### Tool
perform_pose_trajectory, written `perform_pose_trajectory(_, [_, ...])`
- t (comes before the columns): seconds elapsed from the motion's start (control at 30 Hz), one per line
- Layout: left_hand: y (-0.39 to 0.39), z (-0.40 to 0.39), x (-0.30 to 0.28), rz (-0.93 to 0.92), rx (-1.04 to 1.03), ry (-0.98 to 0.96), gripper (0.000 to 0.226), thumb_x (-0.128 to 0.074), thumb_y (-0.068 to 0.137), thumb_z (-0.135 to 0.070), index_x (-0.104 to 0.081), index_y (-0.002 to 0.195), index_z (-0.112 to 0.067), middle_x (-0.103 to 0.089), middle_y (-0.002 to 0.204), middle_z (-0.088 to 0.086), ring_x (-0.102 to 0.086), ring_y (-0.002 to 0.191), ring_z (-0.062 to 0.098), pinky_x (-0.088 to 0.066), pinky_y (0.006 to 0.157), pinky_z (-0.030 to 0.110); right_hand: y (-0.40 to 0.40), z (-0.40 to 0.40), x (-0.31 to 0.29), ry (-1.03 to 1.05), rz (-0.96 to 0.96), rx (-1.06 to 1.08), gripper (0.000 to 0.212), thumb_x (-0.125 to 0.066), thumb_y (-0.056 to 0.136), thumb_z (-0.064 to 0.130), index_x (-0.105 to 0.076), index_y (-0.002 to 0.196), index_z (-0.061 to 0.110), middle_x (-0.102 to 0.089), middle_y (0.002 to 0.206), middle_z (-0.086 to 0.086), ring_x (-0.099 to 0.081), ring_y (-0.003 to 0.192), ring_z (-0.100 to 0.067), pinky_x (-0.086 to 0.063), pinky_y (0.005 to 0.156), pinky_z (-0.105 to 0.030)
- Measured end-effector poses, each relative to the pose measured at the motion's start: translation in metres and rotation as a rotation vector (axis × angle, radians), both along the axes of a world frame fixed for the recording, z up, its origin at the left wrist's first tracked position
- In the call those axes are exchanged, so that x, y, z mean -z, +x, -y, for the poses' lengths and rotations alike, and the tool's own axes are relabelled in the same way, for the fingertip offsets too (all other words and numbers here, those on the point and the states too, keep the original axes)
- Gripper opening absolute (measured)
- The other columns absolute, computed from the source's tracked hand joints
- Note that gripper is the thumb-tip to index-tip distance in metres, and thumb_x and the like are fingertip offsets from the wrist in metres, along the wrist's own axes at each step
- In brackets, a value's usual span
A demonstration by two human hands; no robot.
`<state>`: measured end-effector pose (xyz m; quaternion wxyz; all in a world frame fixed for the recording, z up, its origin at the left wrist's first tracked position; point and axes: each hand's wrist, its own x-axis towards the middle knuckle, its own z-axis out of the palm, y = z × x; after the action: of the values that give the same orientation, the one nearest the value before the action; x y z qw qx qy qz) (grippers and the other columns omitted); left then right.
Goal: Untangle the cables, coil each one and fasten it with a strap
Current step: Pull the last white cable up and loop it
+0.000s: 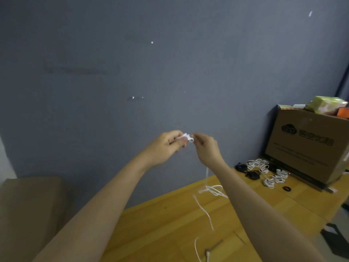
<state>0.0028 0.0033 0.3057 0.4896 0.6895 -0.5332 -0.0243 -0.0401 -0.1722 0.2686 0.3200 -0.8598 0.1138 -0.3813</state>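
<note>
Both arms are raised in front of the grey wall. My left hand [167, 143] grips a small bundle of white cable [186, 137] between curled fingers and thumb. My right hand [204, 146] pinches the same bundle at its right end, where a small white loop shows. More of the white cable [205, 212] hangs below my right wrist and trails in loose curves over the wooden table [160, 233]. A connector end [207, 254] lies near the table's front edge. Whether a strap is on the bundle I cannot tell.
Several coiled white cables [264, 171] and dark coiled ones [252, 174] lie at the table's back right, before a cardboard box [309, 146] topped with a green packet [324, 104]. A small black ring [286, 189] lies nearby. A beige seat [28, 205] stands at the left.
</note>
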Motion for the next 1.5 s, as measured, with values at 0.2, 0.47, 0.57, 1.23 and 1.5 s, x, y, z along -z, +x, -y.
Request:
perform_pose_trajectory(0.2, [0.018,0.001,0.008,-0.444,-0.194,-0.281,0.034,-0.034,0.105,-0.017,-0.042,0.072,-0.015,-0.029,0.043,-0.014,-0.022,0.039,0.001,-0.023,0.043,0.015,-0.019,-0.044,0.065,-0.362,-0.353,-0.312,0.036,-0.047,0.098,0.038,-0.066,0.084,0.011,-0.061,0.077,-0.001,-0.055,0.073,-0.02,-0.04,0.064,-0.034])
perform_pose_trajectory(0.47, [0.048,-0.017,0.049,-0.162,-0.532,-0.026,0.026,-0.034,0.103,-0.025,-0.044,0.083,-0.014,-0.046,0.061,-0.002,-0.038,0.051,0.011,-0.03,0.045,0.016,-0.051,-0.046,0.042,-0.096,0.094,-0.362,0.033,-0.044,0.092,0.043,-0.059,0.068,0.026,-0.042,0.046,0.012,-0.035,0.041,-0.001,-0.024,0.046,-0.015])
perform_pose_trajectory(0.57, [0.041,-0.026,0.051,-0.126,-0.462,0.035,0.03,-0.036,0.104,-0.028,-0.046,0.078,-0.017,-0.045,0.059,-0.005,-0.038,0.048,0.008,-0.03,0.045,0.015,-0.04,-0.023,0.015,-0.139,0.361,-0.053,0.037,-0.044,0.097,0.033,-0.062,0.077,0.007,-0.033,0.05,0.009,-0.034,0.047,-0.002,-0.024,0.047,-0.012])
perform_pose_trajectory(1.23, [0.021,-0.024,0.089,0.147,-0.239,0.623,0.048,-0.023,0.094,-0.059,-0.046,0.098,-0.017,-0.062,0.082,-0.002,-0.059,0.075,0.019,-0.04,0.067,0.033,-0.04,-0.029,0.083,-0.507,-0.063,-0.162,0.026,-0.052,0.094,0.036,-0.067,0.089,0.016,-0.067,0.079,-0.001,-0.06,0.071,-0.02,-0.043,0.055,-0.029])
perform_pose_trajectory(1.5, [-0.001,-0.009,0.063,-0.567,0.075,-0.085,0.039,-0.031,0.102,-0.031,-0.039,0.07,-0.011,-0.036,0.045,-0.003,-0.033,0.033,0.008,-0.03,0.041,0.016,-0.02,-0.036,0.125,-0.131,-0.636,-0.291,0.02,-0.045,0.1,0.024,-0.061,0.113,0.021,-0.059,0.079,0.001,-0.057,0.078,-0.024,-0.04,0.066,-0.029])
